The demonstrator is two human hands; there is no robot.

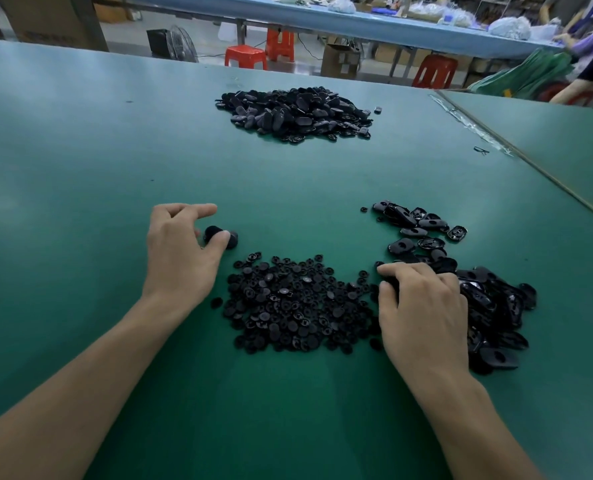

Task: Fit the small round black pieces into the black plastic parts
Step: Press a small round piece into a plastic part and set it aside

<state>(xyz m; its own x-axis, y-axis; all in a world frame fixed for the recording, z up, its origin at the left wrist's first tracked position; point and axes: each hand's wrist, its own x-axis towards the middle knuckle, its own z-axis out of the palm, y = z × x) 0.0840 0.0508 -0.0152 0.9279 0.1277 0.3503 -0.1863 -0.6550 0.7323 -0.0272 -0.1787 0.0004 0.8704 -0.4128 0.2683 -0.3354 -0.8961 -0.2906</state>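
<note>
A heap of small round black pieces point(298, 306) lies on the green tabletop point(80, 168), and everything else sits around it. Just beyond its left edge the left hand point(177, 247) pinches one black plastic part point(231, 239) between thumb and curled fingers – a narrow grip, closed on that part, with the index finger stretched out above it. The part is low over the tabletop; whether it touches the surface cannot be told.

At the heap's right edge the right hand point(423, 306) rests palm down, its fingers curled into the dark pieces where the heap meets a spread of loose black plastic parts point(489, 299). Its grip is hidden under the knuckles – I cannot tell whether it holds anything.

Well beyond the heap, toward the far edge of the tabletop, sits a second, larger pile of black parts point(295, 112). Past that, off the tabletop, stand red stools point(246, 56).
</note>
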